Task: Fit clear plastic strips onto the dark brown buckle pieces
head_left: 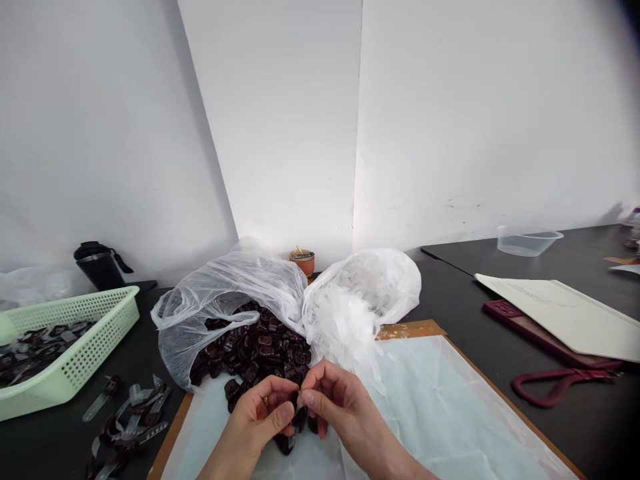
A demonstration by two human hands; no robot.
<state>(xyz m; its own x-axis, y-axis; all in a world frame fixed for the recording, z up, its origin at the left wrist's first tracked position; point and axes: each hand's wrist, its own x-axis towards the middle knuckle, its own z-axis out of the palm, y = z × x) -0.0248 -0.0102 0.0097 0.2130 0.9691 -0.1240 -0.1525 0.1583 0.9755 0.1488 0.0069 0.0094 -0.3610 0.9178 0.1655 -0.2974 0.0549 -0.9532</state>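
Note:
My left hand (pixel 267 417) and my right hand (pixel 343 407) meet fingertip to fingertip in front of a heap of glossy dark brown plastic pieces (pixel 265 343). The left is closed in a pinch on a small dark brown plastic piece (pixel 299 415), partly hidden by the fingers. Thumb and fingers of the right are pressed together against it; what lies between them is too small to make out. Another dark piece (pixel 284 443) lies just below the hands. The heap spills from a clear plastic bag (pixel 225 277). Beside it, another bag (pixel 400 273) holds translucent strips (pixel 345 320).
Dark pieces with clear straps (pixel 133 420) lie on the black table at left, near a pale green basket (pixel 95 350). Behind stand a black tumbler (pixel 103 267) and a small orange pot (pixel 303 261). At right are a notebook (pixel 565 310), a maroon phone case (pixel 540 333) and a clear tub (pixel 527 241).

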